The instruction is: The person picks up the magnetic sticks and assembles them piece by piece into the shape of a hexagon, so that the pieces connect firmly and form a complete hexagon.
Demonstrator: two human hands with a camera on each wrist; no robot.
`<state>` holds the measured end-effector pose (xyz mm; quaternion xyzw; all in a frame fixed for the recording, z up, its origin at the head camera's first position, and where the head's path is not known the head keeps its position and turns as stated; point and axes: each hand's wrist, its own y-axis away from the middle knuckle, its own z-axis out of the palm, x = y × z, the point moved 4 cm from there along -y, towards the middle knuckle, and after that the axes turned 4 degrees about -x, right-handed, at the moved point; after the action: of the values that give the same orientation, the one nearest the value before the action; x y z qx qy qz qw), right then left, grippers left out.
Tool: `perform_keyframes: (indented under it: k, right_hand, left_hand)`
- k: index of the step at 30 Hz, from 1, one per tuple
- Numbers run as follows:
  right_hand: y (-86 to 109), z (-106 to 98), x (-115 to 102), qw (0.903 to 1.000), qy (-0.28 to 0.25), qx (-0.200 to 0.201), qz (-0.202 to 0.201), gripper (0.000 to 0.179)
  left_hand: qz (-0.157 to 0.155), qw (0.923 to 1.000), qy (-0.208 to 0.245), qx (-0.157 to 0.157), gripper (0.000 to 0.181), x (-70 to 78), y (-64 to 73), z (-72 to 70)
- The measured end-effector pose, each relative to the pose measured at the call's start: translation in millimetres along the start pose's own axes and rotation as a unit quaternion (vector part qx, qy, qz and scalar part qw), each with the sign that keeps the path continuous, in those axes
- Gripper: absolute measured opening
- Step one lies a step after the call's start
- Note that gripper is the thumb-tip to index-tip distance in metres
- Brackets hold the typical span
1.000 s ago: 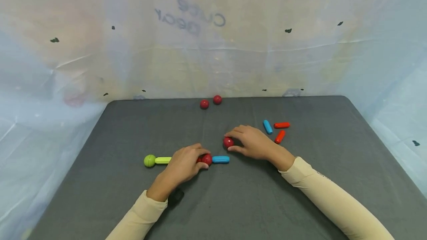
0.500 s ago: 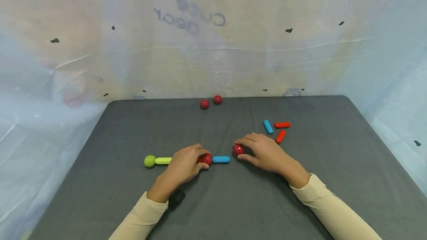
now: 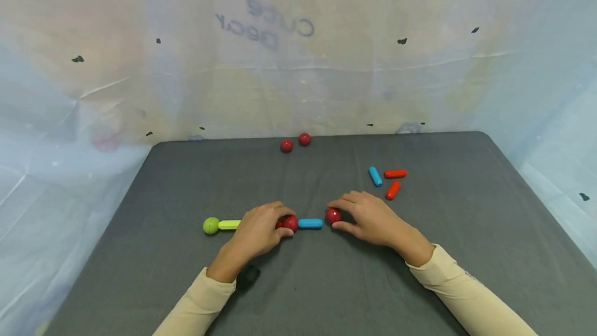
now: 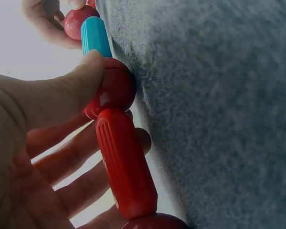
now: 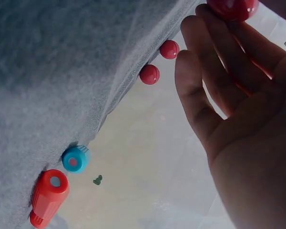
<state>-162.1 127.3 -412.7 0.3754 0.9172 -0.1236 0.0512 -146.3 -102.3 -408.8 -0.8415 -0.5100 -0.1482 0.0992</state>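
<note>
One red ball (image 3: 333, 215) in the right hand's grip (image 3: 371, 218)

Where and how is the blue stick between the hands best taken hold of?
Probably pinch the blue stick at mid-length from above, across its long sides: it runs sideways, one end against the red ball in the left hand, the other facing the right hand.

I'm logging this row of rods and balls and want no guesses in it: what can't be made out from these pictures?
Head view: the green rod's right end, hidden by the left hand.
Left wrist view: most of the lowest ball, cut off by the bottom edge.
Right wrist view: the top of the red ball in the right hand, cut off by the top edge.
Head view: the mark on the right sleeve, too small to read.
</note>
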Motion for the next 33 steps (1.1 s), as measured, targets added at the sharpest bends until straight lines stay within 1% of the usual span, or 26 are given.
perform_keyframes:
  k: [6,9,13,18,26,30,33]
  right_hand:
    - [0.1,-1.0,-0.7,1.0,0.004,-0.005,0.0,0.042]
    - [0.4,-1.3,-1.3,1.0,0.006,-0.007,-0.001,0.042]
    - [-0.4,-0.8,-2.4,1.0,0.001,-0.008,-0.003,0.042]
    - [-1.1,-0.5,-4.1,0.9999,-0.005,-0.01,-0.005,0.042]
    - [-2.3,0.1,-8.8,0.9997,-0.007,-0.015,-0.016,0.042]
    - [-2.2,-0.3,-9.9,0.9998,-0.001,-0.015,-0.014,0.042]
    - [-1.9,-0.6,-10.8,0.9998,0.001,-0.013,-0.014,0.042]
  left_hand:
    - [0.001,1.0,0.004,0.002,0.034,-0.7,-0.4,0.5]
    - [-0.003,1.0,0.004,0.004,0.034,-0.9,-0.4,0.1]
    - [-0.009,0.9999,0.002,0.007,0.033,-1.2,0.1,-1.1]
    - [-0.008,0.9999,0.0,0.013,0.033,-0.3,0.4,-2.4]
    - [0.009,0.9998,0.006,0.018,0.033,3.3,2.0,-3.9]
    - [0.012,0.9998,-0.002,0.013,0.033,4.6,1.9,-3.2]
    - [0.025,0.9996,-0.007,0.009,0.034,7.6,1.2,-2.1]
